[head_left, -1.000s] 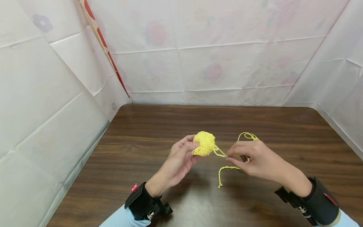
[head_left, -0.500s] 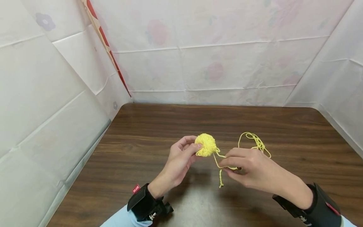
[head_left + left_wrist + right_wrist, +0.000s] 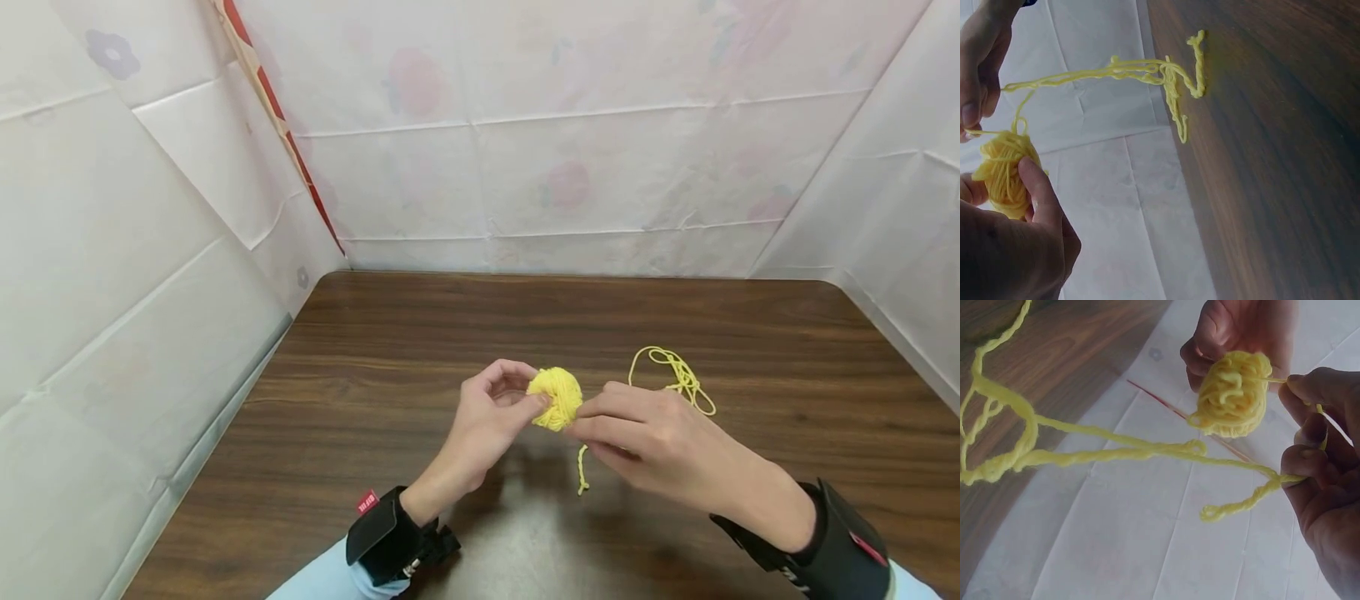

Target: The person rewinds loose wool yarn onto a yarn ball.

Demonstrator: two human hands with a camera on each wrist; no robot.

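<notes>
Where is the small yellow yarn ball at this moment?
In the head view, the small yellow yarn ball is above the middle of the brown wooden table, pinched by the left hand, with the right hand touching its right side.

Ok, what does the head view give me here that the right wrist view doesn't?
Only the head view shows the whole brown table, the white sheeting walls, both black wrist straps, and the loose yarn loops lying on the table beyond the right hand.

Only the right wrist view shows the strand running taut from the fingers toward the loops, and a short twisted tail hanging below them.

Both show the small yellow yarn ball held by the left hand, with the right hand pinching yarn right beside it.
</notes>
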